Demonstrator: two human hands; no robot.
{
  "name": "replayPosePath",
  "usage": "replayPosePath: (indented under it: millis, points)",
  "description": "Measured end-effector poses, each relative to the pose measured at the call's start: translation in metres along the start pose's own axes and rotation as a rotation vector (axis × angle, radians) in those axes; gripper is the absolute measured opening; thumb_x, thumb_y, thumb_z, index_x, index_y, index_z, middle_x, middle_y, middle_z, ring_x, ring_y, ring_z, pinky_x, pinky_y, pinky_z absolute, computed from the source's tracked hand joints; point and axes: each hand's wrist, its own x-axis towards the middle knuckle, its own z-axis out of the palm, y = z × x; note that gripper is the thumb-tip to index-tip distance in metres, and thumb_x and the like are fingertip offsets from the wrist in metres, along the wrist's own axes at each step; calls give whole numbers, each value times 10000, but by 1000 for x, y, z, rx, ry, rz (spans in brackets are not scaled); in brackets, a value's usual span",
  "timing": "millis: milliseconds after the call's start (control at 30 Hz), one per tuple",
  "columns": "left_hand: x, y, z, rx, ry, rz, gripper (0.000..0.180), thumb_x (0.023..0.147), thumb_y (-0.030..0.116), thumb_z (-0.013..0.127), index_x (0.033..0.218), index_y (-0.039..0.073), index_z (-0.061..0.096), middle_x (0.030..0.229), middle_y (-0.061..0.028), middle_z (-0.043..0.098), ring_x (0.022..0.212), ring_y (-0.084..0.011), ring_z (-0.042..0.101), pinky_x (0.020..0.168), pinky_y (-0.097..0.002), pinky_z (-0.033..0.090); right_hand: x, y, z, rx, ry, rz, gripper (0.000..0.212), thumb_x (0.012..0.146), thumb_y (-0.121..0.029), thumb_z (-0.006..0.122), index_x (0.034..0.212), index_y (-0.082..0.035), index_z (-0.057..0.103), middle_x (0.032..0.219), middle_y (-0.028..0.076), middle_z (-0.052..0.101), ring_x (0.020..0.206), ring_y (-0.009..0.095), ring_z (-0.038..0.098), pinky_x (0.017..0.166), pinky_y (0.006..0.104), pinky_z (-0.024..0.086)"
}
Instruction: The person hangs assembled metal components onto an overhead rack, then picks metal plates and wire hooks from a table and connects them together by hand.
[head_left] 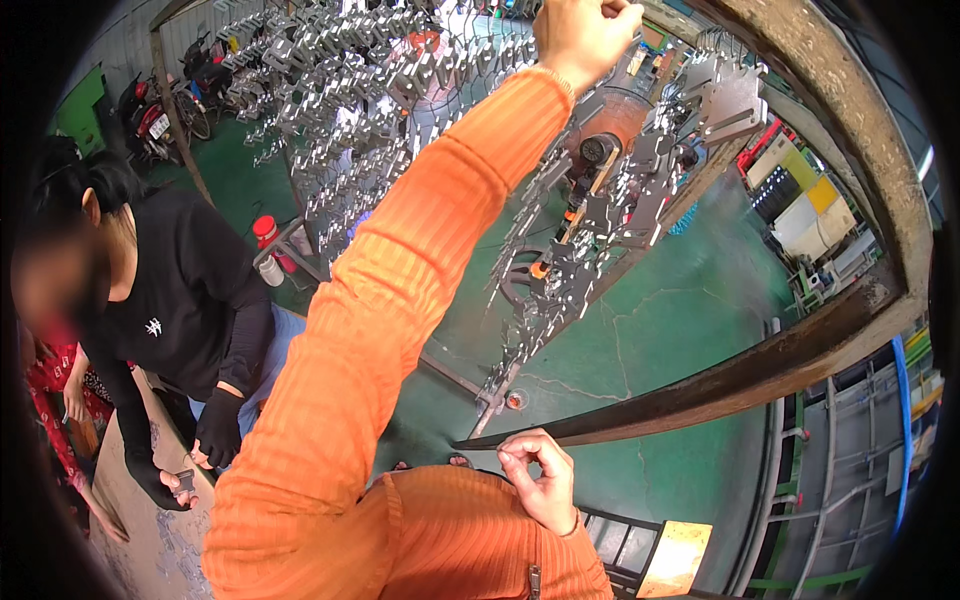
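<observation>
My left arm, in an orange ribbed sleeve, stretches up across the view. My left hand (582, 42) is raised at the top edge, its fingers closed in a pinch; whatever they hold is cut off by the edge. Many small bent metal brackets (385, 120) hang in rows on wires left of that hand. Flat metal plates (735, 105) and more metal pieces (630, 190) hang on its right. Close to my body, my right hand (540, 480) is held with thumb and forefinger pressed together and the other fingers curled. I cannot make out anything between them.
A rusty metal frame (720, 400) curves around the right side. At left, a person in black (180, 260) holds a small metal piece (183, 483) over a worn table (165, 555); another person in red sits beyond. Motorbikes (160, 115) and a red flask (266, 232) stand behind.
</observation>
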Motion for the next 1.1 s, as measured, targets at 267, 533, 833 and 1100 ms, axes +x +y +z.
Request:
replayPosePath:
  millis: [267, 533, 833, 1100]
  points:
    - [11, -12, 31, 166, 94, 31, 264, 752, 303, 643, 896, 84, 679, 961, -190, 631, 873, -380, 588, 767, -471, 463, 1, 7, -5, -1, 59, 9, 116, 799, 86, 626, 863, 9, 570, 857, 86, 609, 673, 92, 567, 595, 207, 458]
    - [7, -6, 19, 163, 303, 156, 254, 745, 299, 663, 847, 68, 677, 911, -192, 636, 834, -382, 589, 736, -461, 472, 3, 9, -15, -10, 22, 7, 107, 801, 78, 632, 853, 12, 565, 848, 83, 608, 665, 90, 562, 597, 208, 455]
    - [0, 11, -26, 215, 230, 127, 231, 805, 272, 597, 800, 55, 675, 779, -181, 640, 740, -358, 615, 632, -410, 471, 11, 23, -30, 54, -144, -7, 95, 803, 69, 633, 851, 14, 572, 863, 87, 605, 675, 93, 555, 612, 210, 453]
    - [-149, 79, -145, 282, 16, 48, 140, 821, 178, 635, 837, 44, 673, 704, -115, 650, 658, -240, 653, 593, -327, 493, 12, 38, -39, 49, -838, 105, 85, 804, 31, 636, 870, -5, 595, 810, 31, 589, 672, 78, 527, 601, 221, 431]
